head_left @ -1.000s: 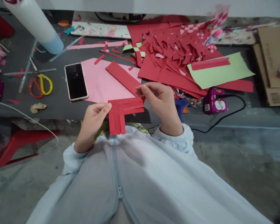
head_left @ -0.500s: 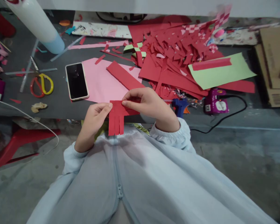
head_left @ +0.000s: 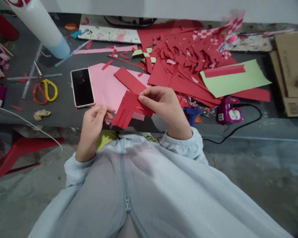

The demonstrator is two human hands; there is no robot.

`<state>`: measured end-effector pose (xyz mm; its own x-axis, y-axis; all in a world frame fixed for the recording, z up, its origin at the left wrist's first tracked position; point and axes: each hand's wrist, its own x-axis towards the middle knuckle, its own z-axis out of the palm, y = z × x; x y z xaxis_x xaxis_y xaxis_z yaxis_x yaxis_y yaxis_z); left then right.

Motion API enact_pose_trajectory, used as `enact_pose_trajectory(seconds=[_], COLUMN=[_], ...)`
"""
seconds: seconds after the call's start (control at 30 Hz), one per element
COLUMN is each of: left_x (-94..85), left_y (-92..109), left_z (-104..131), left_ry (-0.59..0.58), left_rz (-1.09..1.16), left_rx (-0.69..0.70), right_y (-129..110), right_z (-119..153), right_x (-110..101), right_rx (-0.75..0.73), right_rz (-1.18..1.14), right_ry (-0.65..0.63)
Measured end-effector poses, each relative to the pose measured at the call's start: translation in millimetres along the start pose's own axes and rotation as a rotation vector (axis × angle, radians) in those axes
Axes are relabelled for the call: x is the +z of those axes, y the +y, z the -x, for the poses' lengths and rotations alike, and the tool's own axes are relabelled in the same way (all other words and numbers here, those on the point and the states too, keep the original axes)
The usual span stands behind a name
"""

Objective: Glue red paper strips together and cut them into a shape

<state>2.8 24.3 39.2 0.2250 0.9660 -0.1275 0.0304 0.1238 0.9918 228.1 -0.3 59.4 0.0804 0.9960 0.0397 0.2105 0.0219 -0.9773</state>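
Clamping the slit red paper piece (head_left: 130,100) between thumb and fingers of the right hand (head_left: 166,104), just in front of the jacket and over the near side of the bench (head_left: 62,119). Holding the left hand (head_left: 92,124) close to the loose lower ends, with no paper seen in its grasp; too curled to tell thumb touching forefinger from thumb slightly apart. Crossed at the corner, with one set of narrow strips slanting down toward the left hand and another running out beneath the right. Cut and hanging separate at the lower ends, so uncrossed down there; perhaps more crossed near the right fingers, though too covered to judge fairly. Behind, a pink sheet (head_left: 103,86) under a wide red strip (head_left: 129,80), with a phone (head_left: 83,87) at its left side and scissors (head_left: 51,92) farther left. Past the right hand, a blue tool (head_left: 191,115) and a purple box (head_left: 229,110); farther back, a heap of red scraps (head_left: 186,53) and a green sheet (head_left: 238,81) bearing a short red strip (head_left: 224,70).
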Motion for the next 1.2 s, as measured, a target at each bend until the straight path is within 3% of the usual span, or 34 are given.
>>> enact_pose_trajectory(seconds=[0.1, 0.3, 0.43, 0.63, 0.8, 0.93, 1.07, 1.2], left_x=[0.1, 18.1, 27.9, 28.6, 29.3, 31.3, 33.9, 36.9], left_y=[1.7, 5.1, 3.6, 2.6, 7.1, 7.2, 6.0, 5.6], left_z=[0.2, 0.7, -2.4, -3.4, -1.1, -1.1, -2.2, -2.3], left_ry=[0.032, -0.153, -0.187, -0.17, -0.188, -0.16, -0.128, -0.12], left_rz=[-0.044, 0.022, 0.102, 0.151, 0.168, 0.169, 0.168, 0.201], left_rx=[-0.009, -0.121, -0.163, -0.136, -0.128, -0.147, -0.177, -0.172], right_y=[7.3, 9.8, 9.2, 20.9, 24.4, 20.7, 21.3, 33.1], right_z=[0.1, 7.5, 10.9, 12.2, 12.9, 15.3, 20.5, 23.6], right_x=[3.0, 9.6, 7.9, 2.6, 2.1, -0.2, -4.2, -2.9], right_rx=[-0.084, -0.282, -0.419, -0.653, -0.621, -0.615, -0.463, -0.266], right_rz=[0.032, 0.207, 0.324, 0.43, 0.488, 0.447, 0.388, 0.271], right_ry=[0.081, 0.218, 0.139, 0.059, 0.086, 0.184, 0.279, 0.138])
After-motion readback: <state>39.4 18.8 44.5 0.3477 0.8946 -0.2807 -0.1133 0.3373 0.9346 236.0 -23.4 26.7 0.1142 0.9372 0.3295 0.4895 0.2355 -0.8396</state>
